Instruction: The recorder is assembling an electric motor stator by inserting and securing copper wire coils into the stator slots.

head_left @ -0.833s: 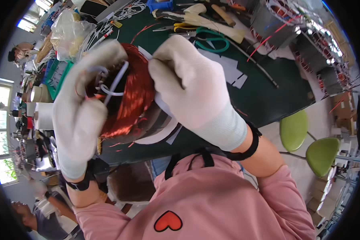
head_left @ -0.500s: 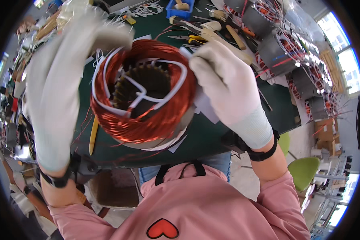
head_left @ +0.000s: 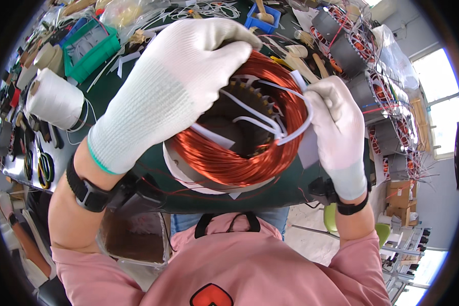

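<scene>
In front of me stands a motor stator with a thick ring of red-brown copper winding and a dark toothed bore. White sleeving loops across its opening and over the right side. My left hand, in a white glove, reaches over the left of the winding; its fingers are bent closed at the far rim, and what they hold is hidden. My right hand, gloved as well, pinches at the right rim beside the sleeving and a white paper strip. Its fingertips hide what is between them.
On the left are a white thread spool, a green bin and scissors. A blue bin holding a mallet stands at the back. More wound stators line the right side. An open box sits below the table edge.
My left hand has swung from the left side over to the far rim of the winding. My right hand stays at the right rim. The whole view has shifted, showing more of the left side.
</scene>
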The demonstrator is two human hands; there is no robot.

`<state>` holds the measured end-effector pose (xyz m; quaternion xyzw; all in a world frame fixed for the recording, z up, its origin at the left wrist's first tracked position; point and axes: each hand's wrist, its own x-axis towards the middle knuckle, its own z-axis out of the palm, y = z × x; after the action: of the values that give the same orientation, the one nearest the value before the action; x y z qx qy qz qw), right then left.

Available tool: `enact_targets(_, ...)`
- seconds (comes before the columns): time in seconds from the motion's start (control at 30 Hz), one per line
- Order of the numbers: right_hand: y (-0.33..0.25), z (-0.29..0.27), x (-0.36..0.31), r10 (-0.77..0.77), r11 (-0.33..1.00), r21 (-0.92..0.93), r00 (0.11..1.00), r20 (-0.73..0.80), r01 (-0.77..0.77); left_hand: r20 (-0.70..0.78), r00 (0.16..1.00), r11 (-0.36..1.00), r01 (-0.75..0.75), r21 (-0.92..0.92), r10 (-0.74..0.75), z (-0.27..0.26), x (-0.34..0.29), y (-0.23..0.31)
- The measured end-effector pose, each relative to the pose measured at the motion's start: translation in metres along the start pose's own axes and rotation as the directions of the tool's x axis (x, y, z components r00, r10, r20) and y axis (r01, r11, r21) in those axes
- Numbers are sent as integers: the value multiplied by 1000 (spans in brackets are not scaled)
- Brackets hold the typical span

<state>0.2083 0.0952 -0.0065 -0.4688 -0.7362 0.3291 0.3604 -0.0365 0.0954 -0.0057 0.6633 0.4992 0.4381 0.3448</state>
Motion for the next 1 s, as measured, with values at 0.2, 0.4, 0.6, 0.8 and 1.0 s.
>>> enact_targets(0.2, -4, 8, 13, -19, 998, 61, 1000, -10, 19, 188, 964, 981, 176, 79, -188, -29, -6, 57)
enact_targets(0.4, -2, 4, 14, -116, 957, -270, 993, -23, 106, -97, 990, 990, -88, 107, 99, -3, -5, 4)
enact_targets(0.6, 10, -37, 15, 140, 970, -207, 988, 61, -125, 57, 833, 580, -431, 691, 550, 17, 3, -20)
enact_targets(0.8, 51, -34, 43, -71, 961, -258, 990, 125, 101, -4, 883, 694, -366, 621, 469, 20, 8, -27)
enact_targets(1.0, 32, -34, 34, -19, 978, -201, 984, 178, 55, 20, 911, 777, -364, 513, 413, 11, 8, -23)
